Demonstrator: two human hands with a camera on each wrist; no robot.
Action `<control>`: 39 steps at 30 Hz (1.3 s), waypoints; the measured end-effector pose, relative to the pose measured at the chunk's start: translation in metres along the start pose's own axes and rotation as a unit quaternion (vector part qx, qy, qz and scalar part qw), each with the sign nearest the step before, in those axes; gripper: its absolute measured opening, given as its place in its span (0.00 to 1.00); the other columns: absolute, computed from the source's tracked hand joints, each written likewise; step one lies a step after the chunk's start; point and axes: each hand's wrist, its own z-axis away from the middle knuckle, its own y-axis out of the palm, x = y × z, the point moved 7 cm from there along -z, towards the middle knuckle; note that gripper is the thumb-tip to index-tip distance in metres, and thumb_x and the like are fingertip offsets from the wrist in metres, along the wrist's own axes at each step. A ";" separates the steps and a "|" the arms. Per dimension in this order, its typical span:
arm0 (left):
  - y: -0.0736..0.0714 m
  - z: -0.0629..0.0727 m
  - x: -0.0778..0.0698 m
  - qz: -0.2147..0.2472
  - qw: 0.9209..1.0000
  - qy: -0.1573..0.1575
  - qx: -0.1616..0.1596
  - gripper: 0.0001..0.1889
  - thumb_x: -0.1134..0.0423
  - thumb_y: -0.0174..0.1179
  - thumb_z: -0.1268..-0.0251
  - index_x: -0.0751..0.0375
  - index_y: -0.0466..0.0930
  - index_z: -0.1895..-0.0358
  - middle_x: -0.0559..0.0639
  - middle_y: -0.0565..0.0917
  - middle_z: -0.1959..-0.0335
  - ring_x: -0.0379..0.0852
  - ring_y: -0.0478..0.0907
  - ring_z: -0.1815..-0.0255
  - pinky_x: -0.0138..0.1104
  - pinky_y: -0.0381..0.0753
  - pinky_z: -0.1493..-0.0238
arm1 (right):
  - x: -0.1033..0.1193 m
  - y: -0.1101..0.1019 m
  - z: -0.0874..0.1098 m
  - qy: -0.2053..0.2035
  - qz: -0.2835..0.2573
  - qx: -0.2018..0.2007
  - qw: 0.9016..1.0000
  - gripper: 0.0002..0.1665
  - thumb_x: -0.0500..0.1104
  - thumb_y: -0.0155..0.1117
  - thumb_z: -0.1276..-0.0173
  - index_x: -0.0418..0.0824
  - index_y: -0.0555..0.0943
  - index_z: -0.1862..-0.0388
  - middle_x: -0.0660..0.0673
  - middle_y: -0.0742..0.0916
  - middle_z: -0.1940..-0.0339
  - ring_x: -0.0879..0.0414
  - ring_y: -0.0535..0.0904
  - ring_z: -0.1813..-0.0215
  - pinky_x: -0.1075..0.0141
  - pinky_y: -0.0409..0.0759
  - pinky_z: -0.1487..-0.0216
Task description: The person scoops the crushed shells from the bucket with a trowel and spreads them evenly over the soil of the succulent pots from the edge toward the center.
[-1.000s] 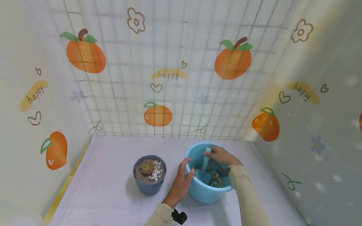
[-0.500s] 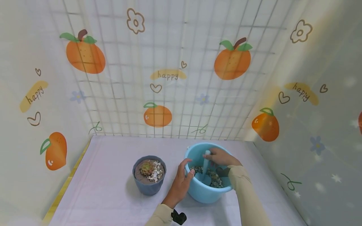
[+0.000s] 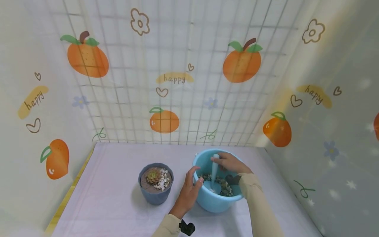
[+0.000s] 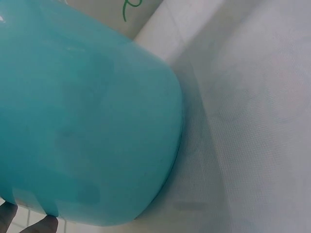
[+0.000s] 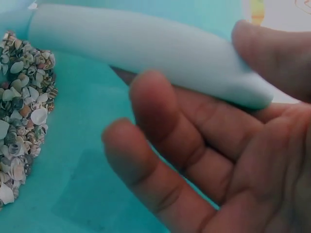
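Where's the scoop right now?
In the head view, the scoop is in the bucket, right of the pot, among shells and gripped by the right hand.

Soft, bright light around the blue bucket (image 3: 214, 205).
In the head view, the cloth wall (image 3: 174, 42) behind the bucket is pale and bright; the side wall (image 3: 355, 128) to its right is greyer, with whitish light spots (image 3: 351, 184). A weak shadow (image 3: 234, 219) lies on the table (image 3: 112, 187) before the bucket. The left wrist view is dimmer and bluish; in the right one, fingertips (image 5: 127, 145) before the bucket look blurred.
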 end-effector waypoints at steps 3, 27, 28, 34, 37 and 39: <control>0.000 0.000 0.000 -0.001 1.000 -0.001 -0.001 0.29 0.45 0.43 0.14 0.47 0.54 0.18 0.52 0.57 0.19 0.55 0.55 0.20 0.62 0.58 0.26 | 0.000 0.000 -0.001 -0.007 -0.011 -0.003 1.000 0.19 0.54 0.57 0.17 0.39 0.75 0.60 0.40 0.81 0.71 0.48 0.77 0.70 0.49 0.78 0.64; -0.001 0.001 0.000 -0.004 1.000 0.002 -0.007 0.28 0.44 0.44 0.14 0.44 0.55 0.19 0.53 0.58 0.20 0.57 0.55 0.19 0.63 0.61 0.28 | 0.003 -0.027 0.000 -0.051 -0.083 -0.144 0.985 0.21 0.55 0.54 0.15 0.41 0.74 0.37 0.41 0.81 0.75 0.47 0.78 0.74 0.56 0.79 0.68; -0.001 0.001 0.000 -0.006 1.000 0.001 -0.006 0.28 0.43 0.44 0.14 0.44 0.55 0.19 0.53 0.58 0.20 0.57 0.55 0.19 0.63 0.61 0.27 | 0.002 -0.028 0.001 -0.047 -0.088 -0.151 0.983 0.21 0.56 0.54 0.15 0.42 0.74 0.38 0.41 0.81 0.74 0.47 0.79 0.73 0.56 0.80 0.68; -0.001 0.002 0.002 -0.004 1.000 0.002 -0.002 0.29 0.43 0.44 0.15 0.43 0.54 0.19 0.52 0.57 0.19 0.55 0.54 0.19 0.61 0.62 0.27 | -0.001 -0.032 0.004 -0.026 -0.108 -0.182 0.977 0.25 0.57 0.52 0.15 0.40 0.73 0.35 0.40 0.82 0.72 0.47 0.79 0.72 0.51 0.82 0.65; -0.001 0.002 0.001 -0.001 1.000 0.003 -0.002 0.29 0.43 0.44 0.15 0.45 0.54 0.18 0.52 0.57 0.19 0.55 0.54 0.19 0.61 0.62 0.28 | -0.001 -0.033 0.005 -0.016 -0.108 -0.191 0.975 0.26 0.57 0.52 0.15 0.38 0.73 0.34 0.41 0.82 0.74 0.48 0.79 0.73 0.51 0.81 0.65; 0.000 0.002 0.001 0.000 1.000 0.003 -0.003 0.29 0.43 0.44 0.15 0.45 0.54 0.18 0.52 0.57 0.19 0.55 0.55 0.19 0.62 0.62 0.28 | -0.002 -0.033 0.005 -0.011 -0.112 -0.195 0.974 0.26 0.57 0.52 0.15 0.38 0.73 0.34 0.42 0.82 0.74 0.48 0.78 0.73 0.54 0.80 0.66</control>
